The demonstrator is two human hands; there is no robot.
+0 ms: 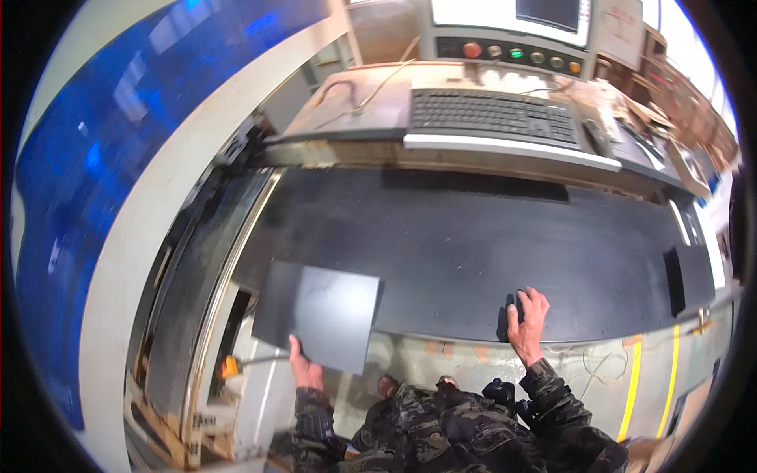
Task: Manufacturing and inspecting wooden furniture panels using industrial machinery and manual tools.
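Note:
My left hand (304,369) grips a flat rectangular grey panel (335,319) at its near left corner, the thumb on top and the other fingers hidden beneath. The panel lies over the near left part of a black tabletop (449,244), its sheen brightest in the middle. Near the front edge of that tabletop, my right hand (530,319) rests with thumb and fingers apart, and nothing shows in it. A small dark shadow falls beside its thumb.
A keyboard (493,117) and a mouse (597,138) sit on a shelf behind the tabletop. Beyond them stands a control panel (512,55) with buttons and a screen. A large blue-and-white machine cover (118,158) fills the left. Yellow lines (632,386) mark the floor.

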